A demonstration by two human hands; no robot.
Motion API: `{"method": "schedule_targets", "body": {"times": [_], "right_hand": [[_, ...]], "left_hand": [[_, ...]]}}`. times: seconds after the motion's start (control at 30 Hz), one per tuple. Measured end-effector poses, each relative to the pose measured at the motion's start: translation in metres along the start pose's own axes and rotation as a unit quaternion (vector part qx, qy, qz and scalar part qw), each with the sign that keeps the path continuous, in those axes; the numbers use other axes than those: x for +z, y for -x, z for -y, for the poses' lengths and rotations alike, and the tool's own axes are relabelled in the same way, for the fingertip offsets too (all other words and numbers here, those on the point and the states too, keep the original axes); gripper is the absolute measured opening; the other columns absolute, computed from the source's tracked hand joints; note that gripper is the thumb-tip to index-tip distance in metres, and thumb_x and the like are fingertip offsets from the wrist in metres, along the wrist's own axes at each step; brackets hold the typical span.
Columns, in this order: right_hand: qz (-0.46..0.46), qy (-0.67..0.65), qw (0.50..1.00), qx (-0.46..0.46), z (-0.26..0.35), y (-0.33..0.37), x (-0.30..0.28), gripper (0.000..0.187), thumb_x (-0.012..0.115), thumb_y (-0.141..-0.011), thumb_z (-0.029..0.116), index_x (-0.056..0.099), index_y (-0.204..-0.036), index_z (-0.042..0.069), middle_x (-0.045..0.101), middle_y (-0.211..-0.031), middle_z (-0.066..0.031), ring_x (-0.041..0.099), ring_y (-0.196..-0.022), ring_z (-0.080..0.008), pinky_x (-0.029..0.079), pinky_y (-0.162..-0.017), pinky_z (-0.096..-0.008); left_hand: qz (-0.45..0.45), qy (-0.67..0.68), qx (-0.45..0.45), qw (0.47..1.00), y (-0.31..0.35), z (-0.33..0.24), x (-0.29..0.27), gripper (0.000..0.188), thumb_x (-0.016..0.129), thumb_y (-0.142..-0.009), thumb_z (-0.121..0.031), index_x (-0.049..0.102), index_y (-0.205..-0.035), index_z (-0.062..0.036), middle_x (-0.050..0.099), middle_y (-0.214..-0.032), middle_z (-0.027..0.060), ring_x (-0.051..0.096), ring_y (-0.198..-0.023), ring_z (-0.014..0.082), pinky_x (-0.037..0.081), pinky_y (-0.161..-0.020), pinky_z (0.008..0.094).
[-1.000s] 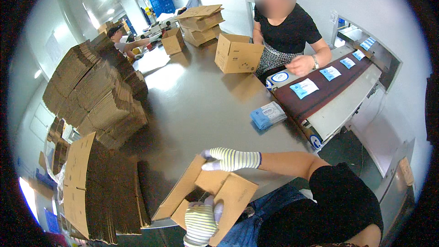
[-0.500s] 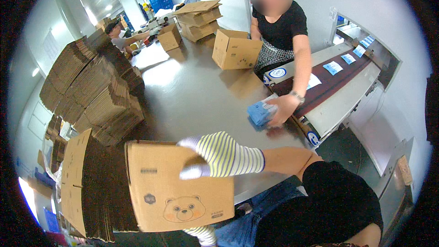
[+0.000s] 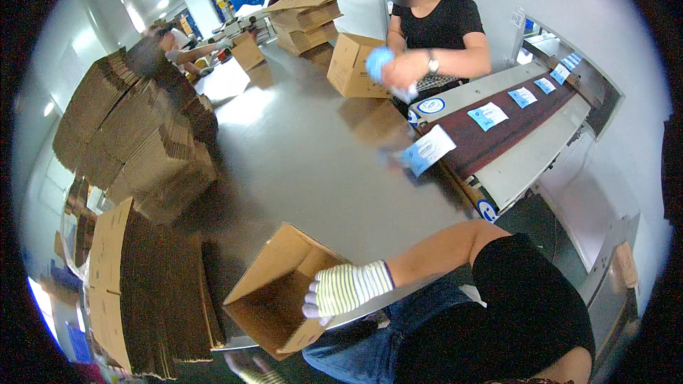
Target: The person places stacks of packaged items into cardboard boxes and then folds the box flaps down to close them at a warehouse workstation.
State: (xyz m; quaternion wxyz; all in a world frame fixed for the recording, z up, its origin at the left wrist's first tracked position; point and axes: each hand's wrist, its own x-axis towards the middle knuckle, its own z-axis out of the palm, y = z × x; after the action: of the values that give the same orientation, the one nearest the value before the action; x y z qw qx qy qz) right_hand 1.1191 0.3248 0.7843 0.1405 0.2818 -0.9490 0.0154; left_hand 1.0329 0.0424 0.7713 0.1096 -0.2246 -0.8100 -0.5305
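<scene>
Box: open carton [image 3: 274,299] tilted at the table's [image 3: 313,163] near edge, mouth upward.
Right hand [image 3: 341,290]: striped glove, fingers closed on the carton's right wall.
Left hand [image 3: 249,373]: barely visible under the carton; grip cannot be told.
Left: stacks of flat cartons [image 3: 135,135].
Beyond: a person holding a blue pack [image 3: 378,62] beside the conveyor [image 3: 498,124].

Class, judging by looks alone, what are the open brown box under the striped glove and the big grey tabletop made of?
The open brown box looks like matt corrugated cardboard: dull tan faces, creased flaps. The grey tabletop seems to be brushed metal, probably steel: soft sheen and blurred reflections of lights and boxes.
</scene>
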Motion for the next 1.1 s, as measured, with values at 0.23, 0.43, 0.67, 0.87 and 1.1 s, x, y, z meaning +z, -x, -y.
{"method": "schedule_targets", "body": {"times": [0.23,0.43,0.67,0.87,1.1], "right_hand": [[-0.092,-0.078,0.992,0.031,-0.069,0.003,-0.006,0.056,0.047,-0.084,0.061,0.057,-0.076,0.007,0.055,-0.074,-0.0081,0.055,-0.077,-0.0274,0.044,-0.072,-0.043],[-0.334,-0.133,0.911,0.199,-0.067,0.003,0.021,0.026,0.056,-0.087,0.032,0.059,-0.097,0.008,0.054,-0.115,-0.0118,0.042,-0.12,-0.0342,0.03,-0.106,-0.0464],[-0.347,-0.253,0.885,0.18,-0.067,-0.008,0.031,0.023,0.048,-0.092,0.022,0.062,-0.102,0.007,0.046,-0.133,-0.013,0.03,-0.134,-0.035,0.024,-0.111,-0.0456],[-0.372,-0.34,0.844,0.184,-0.069,-0.01,0.037,0.026,0.047,-0.094,0.025,0.065,-0.095,0.006,0.047,-0.132,-0.0118,0.029,-0.134,-0.0336,0.022,-0.112,-0.0444],[-0.382,-0.344,0.84,0.174,-0.071,-0.009,0.033,0.02,0.049,-0.093,0.021,0.066,-0.093,0.011,0.05,-0.13,-0.0084,0.031,-0.134,-0.0317,0.023,-0.112,-0.0442]], "left_hand": [[0.261,-0.351,0.384,0.813,-0.046,-0.063,0.012,0.049,0.073,-0.072,-0.03,0.052,-0.108,-0.005,0.053,-0.119,0.0148,0.041,-0.124,0.0382,0.03,-0.106,0.0524],[0.256,-0.348,0.396,0.811,-0.024,-0.065,0.036,0.032,0.07,-0.077,-0.034,0.05,-0.08,-0.0083,0.051,-0.07,0.008,0.056,-0.073,0.0258,0.036,-0.102,0.0486],[0.143,-0.319,0.431,0.832,-0.002,-0.049,0.044,0.038,0.068,-0.079,-0.044,0.049,-0.075,-0.0113,0.048,-0.067,0.0058,0.051,-0.062,0.0234,0.043,-0.097,0.0475],[0.028,-0.234,0.382,0.894,0.01,-0.051,0.064,0.029,0.063,-0.084,-0.034,0.048,-0.072,-0.0126,0.053,-0.071,0.0065,0.054,-0.068,0.0233,0.042,-0.098,0.0488],[-0.038,-0.217,0.349,0.911,0.013,-0.038,0.075,0.015,0.05,-0.084,-0.014,0.046,-0.07,-0.0125,0.052,-0.068,0.0076,0.056,-0.073,0.0239,0.042,-0.095,0.0502]]}}
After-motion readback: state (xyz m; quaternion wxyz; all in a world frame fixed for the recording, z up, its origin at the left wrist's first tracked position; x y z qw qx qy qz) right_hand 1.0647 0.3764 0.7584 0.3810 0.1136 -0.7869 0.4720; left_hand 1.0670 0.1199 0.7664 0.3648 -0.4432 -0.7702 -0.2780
